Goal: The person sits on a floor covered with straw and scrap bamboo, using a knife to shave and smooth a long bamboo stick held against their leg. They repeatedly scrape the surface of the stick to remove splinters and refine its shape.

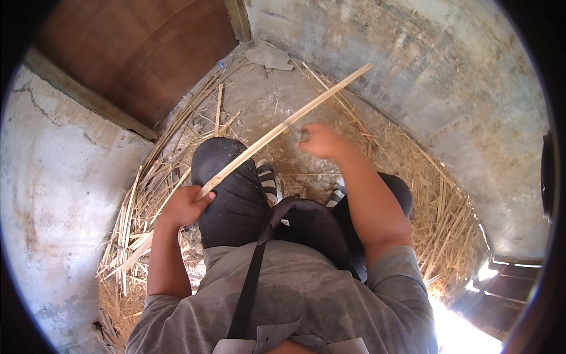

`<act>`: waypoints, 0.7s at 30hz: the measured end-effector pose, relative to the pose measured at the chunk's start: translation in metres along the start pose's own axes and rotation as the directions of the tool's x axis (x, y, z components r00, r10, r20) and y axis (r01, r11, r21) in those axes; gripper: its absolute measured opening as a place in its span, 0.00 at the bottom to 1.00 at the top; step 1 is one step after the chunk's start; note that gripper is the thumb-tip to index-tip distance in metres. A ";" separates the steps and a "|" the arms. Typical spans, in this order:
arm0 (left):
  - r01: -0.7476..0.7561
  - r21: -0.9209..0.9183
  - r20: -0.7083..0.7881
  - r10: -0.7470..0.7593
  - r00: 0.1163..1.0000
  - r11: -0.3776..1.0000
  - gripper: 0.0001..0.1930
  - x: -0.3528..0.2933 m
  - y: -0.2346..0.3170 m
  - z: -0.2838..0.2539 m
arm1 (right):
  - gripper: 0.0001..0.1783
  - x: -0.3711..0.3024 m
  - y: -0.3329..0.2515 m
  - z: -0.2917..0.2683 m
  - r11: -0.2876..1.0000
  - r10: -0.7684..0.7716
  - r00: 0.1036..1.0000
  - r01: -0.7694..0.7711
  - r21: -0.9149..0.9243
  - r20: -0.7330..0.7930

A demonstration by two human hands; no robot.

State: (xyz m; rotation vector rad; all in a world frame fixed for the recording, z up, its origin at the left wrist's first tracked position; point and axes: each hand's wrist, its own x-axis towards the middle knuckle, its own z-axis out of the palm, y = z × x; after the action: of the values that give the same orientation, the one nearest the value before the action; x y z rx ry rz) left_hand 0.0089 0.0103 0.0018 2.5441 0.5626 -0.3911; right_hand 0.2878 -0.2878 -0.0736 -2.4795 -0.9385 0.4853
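My left hand [187, 203] grips the near end of a long pale cane stick [283, 127], which slants up and to the right over my left knee [227, 183] toward the far wall. My right hand [318, 140] is raised beside the stick's middle, fingers curled and blurred. It seems to hold a small dark object, but I cannot make out what. I sit with both knees bent, in dark trousers and striped sandals [268, 182].
Cut reeds and dry straw [138, 224] lie piled along the concrete floor on the left and right [445, 230]. Rough plastered walls [448, 76] curve around. A brown wooden door [147, 53] stands at upper left. A dark bag [306, 227] rests in my lap.
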 end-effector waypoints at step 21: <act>0.019 0.008 -0.009 -0.019 1.000 1.000 0.26 -0.003 0.002 0.000 | 0.29 0.003 -0.015 0.014 0.998 -0.069 0.997 0.068 0.018 0.039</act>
State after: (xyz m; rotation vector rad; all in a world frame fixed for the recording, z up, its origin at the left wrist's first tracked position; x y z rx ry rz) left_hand 0.0070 0.0072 0.0040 2.5512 0.5901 -0.3892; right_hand 0.2755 -0.2720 -0.0778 -2.4224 -1.0276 0.5194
